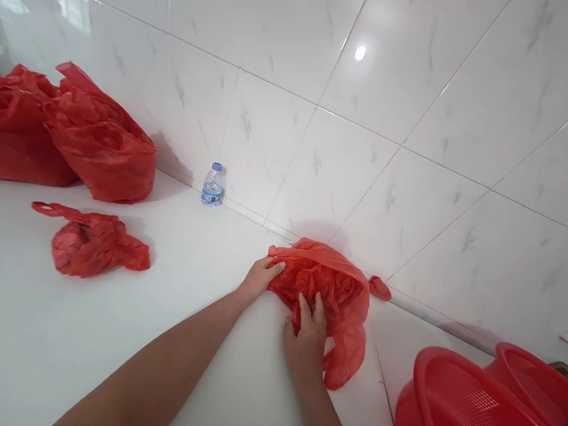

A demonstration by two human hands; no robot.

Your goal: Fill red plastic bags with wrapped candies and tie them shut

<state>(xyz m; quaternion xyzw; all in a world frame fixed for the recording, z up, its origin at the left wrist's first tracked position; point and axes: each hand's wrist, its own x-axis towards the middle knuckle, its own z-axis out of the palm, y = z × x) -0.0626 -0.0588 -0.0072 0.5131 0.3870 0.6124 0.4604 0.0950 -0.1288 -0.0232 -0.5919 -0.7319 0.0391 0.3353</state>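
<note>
A red plastic bag (346, 349) lies against the tiled wall with its mouth facing me and crumpled red plastic (327, 281) inside. My left hand (261, 279) is closed on the left side of the bag's rim, thumb on the inner face and the other fingers partly hidden. At the mouth, my right hand (307, 332) has its fingers apart, the tips touching the crumpled plastic. One small knotted red bag (93, 245) with a rounded lump in it rests farther left on the white surface.
Two large stuffed red bags (108, 156) stand at the back left by the wall (272, 131). A small water bottle (213, 186), partly full, is upright near the wall. Red plastic baskets (476, 406) occupy the lower right, beyond a seam in the white surface (16, 328).
</note>
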